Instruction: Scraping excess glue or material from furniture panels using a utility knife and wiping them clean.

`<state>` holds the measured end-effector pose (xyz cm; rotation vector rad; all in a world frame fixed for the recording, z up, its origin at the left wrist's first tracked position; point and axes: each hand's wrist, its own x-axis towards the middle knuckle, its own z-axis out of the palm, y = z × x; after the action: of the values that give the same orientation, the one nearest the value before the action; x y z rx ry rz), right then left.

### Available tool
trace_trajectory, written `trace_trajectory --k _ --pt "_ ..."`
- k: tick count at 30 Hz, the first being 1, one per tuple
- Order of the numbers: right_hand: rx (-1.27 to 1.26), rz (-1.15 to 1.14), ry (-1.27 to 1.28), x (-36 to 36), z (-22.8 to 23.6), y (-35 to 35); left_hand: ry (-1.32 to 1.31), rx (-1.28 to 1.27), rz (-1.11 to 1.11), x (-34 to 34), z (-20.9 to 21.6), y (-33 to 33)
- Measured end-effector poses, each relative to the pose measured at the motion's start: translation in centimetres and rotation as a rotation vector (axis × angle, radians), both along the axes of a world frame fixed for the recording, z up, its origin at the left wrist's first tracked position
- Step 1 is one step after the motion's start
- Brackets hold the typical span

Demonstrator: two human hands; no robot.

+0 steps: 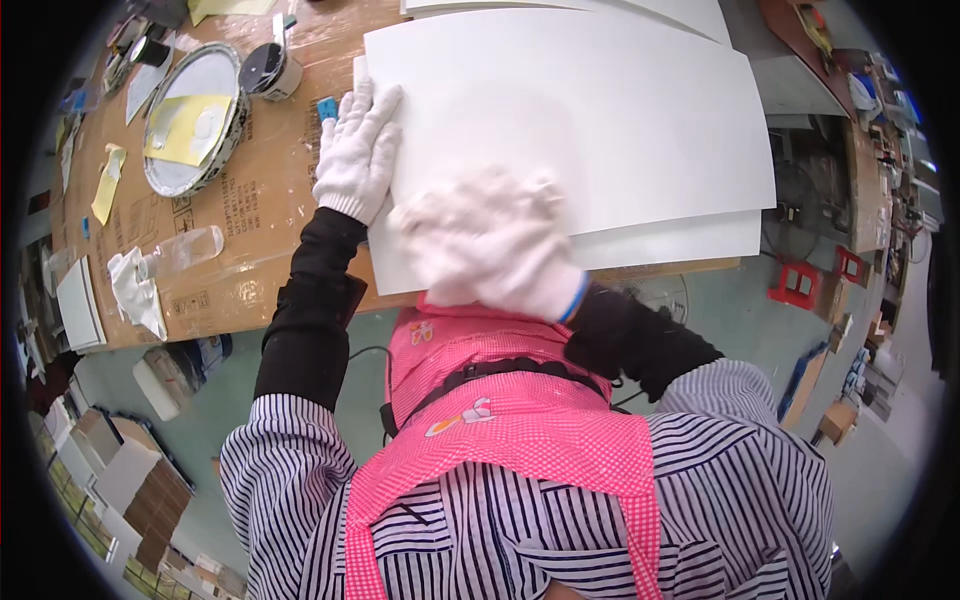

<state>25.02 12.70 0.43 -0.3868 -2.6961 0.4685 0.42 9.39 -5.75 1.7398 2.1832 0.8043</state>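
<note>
A large white sheet (660,120) lies on the table, and another white sheet (680,240) shows beneath its near edge. My left hand (357,155), in a white knit glove, rests flat along the left edge of the top sheet with its fingers stretched out. Over the near left part of the sheets is my right hand (490,245), also in a white glove, with a blue-edged cuff. Motion smears its fingers, so I cannot make out whether a cloth is bunched in them. A small blue piece (327,108) lies beside my left fingertips.
On the cardboard-covered table (250,235) stand a round tub (238,120) with yellow paper on its lid and a small dark-lidded jar (272,72). A clear plastic bottle (190,248) and crumpled white tissue (137,290) lie near the front-left edge. Red stools (795,285) stand right.
</note>
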Motion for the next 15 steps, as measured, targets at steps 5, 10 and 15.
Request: trace_trajectory --k 5,10,15 --pt "-0.118 0.169 0.065 1.5 1.0 1.1 0.039 0.012 0.016 -0.2 -0.8 0.2" --pt "-0.239 -0.162 0.075 18.8 1.4 10.0 0.138 0.042 0.028 0.0 -0.4 -0.3" --pt "-0.420 -0.386 0.033 19.3 1.2 9.0 0.223 0.058 0.018 0.4 0.1 0.2"
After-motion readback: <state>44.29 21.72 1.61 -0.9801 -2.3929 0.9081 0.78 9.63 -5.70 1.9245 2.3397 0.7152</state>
